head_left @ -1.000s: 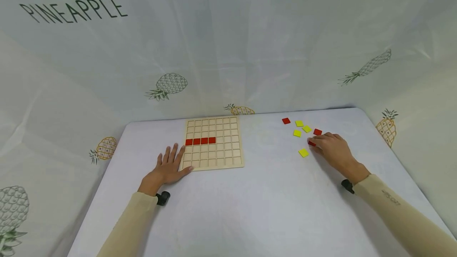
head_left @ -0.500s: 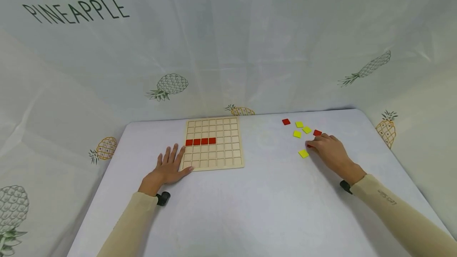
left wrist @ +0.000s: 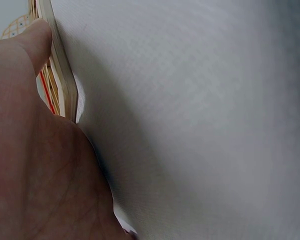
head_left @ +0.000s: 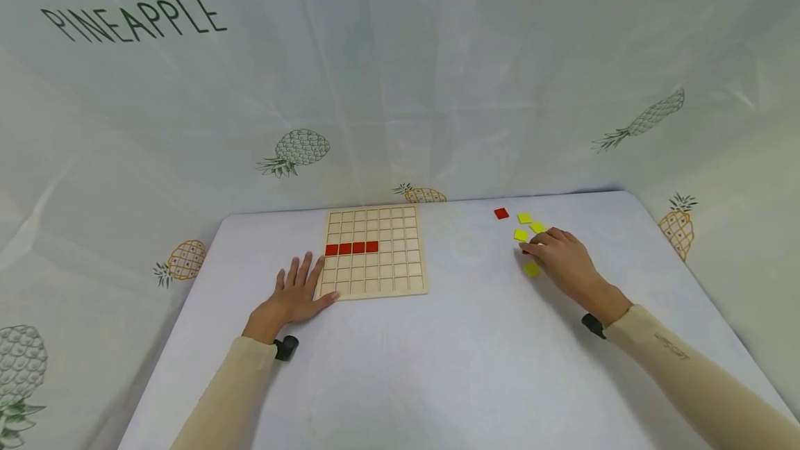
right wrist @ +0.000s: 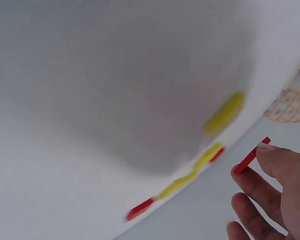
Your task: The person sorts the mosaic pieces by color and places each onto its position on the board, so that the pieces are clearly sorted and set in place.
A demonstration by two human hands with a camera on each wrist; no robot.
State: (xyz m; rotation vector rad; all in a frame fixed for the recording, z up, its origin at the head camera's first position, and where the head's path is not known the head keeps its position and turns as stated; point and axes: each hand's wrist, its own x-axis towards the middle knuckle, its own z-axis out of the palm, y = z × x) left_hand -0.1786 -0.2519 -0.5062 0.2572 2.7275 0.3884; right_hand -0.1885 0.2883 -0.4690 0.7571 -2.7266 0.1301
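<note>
Between thumb and forefinger my right hand (head_left: 567,264) pinches a red square tile (right wrist: 252,156), held above the table in the right wrist view. In the head view that tile is mostly hidden under the fingers. Below and around the hand lie several yellow tiles (head_left: 521,235) and another red tile (head_left: 501,213). At the left, my left hand (head_left: 294,297) rests with spread fingers at the corner of a wooden grid board (head_left: 390,283), its thumb touching the board's edge. Several red tiles (head_left: 359,248) sit side by side in one row of the board, starting at its left side.
A white table (head_left: 412,367) carries everything. Behind it hangs a pale curtain (head_left: 400,75) printed with pineapples. A black wrist strap (head_left: 286,348) shows at the left cuff, and another (head_left: 593,326) at the right.
My right hand has picked up the red tile and moved left with it, over the nearby tiles. The left hand and the board have stayed put.
</note>
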